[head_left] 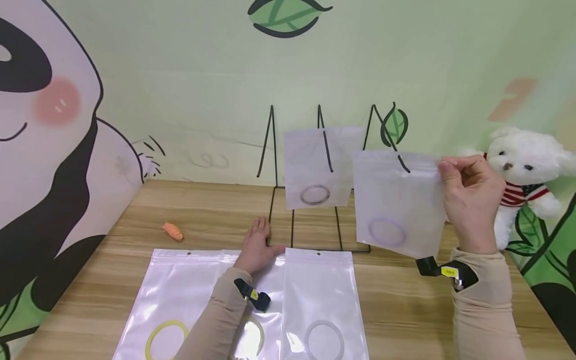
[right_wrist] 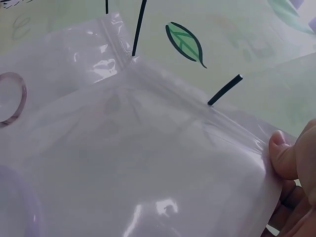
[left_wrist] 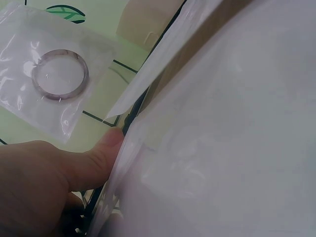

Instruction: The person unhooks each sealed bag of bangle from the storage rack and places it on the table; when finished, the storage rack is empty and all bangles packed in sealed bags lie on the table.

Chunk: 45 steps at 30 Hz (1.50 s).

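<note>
My right hand pinches the upper right corner of a zip bag between thumb and fingers. This bag, with a pale purple bangle inside, hangs by its top on the right hook of a black wire rack. Another zip bag with a marbled bangle hangs on the middle hook; the left hook bears no bag. My left hand rests at the rack's front left base, fingers extended, its thumb touching a wire.
Zip bags lie on the wooden table in front, holding a yellow bangle, a pale yellow one and a clear bangle. An orange figure lies at the left; a white teddy bear sits at the right.
</note>
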Motion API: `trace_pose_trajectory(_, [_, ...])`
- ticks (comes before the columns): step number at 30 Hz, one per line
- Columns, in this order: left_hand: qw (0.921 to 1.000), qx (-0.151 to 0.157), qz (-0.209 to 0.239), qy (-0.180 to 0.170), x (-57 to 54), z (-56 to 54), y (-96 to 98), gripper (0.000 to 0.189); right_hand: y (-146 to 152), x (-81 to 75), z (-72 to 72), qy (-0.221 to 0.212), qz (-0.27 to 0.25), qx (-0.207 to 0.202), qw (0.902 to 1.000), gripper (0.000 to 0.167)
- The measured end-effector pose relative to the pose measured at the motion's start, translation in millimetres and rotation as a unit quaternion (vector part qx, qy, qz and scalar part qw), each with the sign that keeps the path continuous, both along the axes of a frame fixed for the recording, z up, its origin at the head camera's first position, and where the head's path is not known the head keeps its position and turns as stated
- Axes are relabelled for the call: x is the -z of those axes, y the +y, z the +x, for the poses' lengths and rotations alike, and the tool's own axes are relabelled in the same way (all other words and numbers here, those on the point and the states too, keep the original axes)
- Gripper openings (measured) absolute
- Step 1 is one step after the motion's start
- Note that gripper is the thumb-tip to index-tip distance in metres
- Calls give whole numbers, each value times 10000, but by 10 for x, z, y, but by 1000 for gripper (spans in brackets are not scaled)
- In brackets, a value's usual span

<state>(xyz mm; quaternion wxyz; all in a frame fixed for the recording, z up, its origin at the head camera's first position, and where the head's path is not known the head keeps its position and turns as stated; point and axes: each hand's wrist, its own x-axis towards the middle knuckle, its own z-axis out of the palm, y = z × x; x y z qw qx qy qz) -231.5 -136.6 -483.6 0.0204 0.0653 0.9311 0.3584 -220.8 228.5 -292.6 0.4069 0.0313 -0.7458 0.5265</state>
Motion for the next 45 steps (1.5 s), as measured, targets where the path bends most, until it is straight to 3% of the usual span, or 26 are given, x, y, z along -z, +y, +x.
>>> trace_pose_trajectory(27, [9999, 28, 83, 52, 8, 4, -12, 88, 19, -5, 134, 88, 231, -41, 9997, 16])
trace_pose_trajectory(33, [10000, 11, 55, -5, 13, 2, -5, 89, 37, -8, 160, 121, 309, -45, 9994, 21])
trace_pose_trajectory(40, [10000, -1, 17, 14, 12, -6, -3, 88, 50, -8, 178, 163, 337, -61, 9993, 8])
trace_pose_trajectory(45, [10000, -1, -15, 19, 20, -16, 1, 88, 51, -18, 196, 136, 314, -24, 9994, 12])
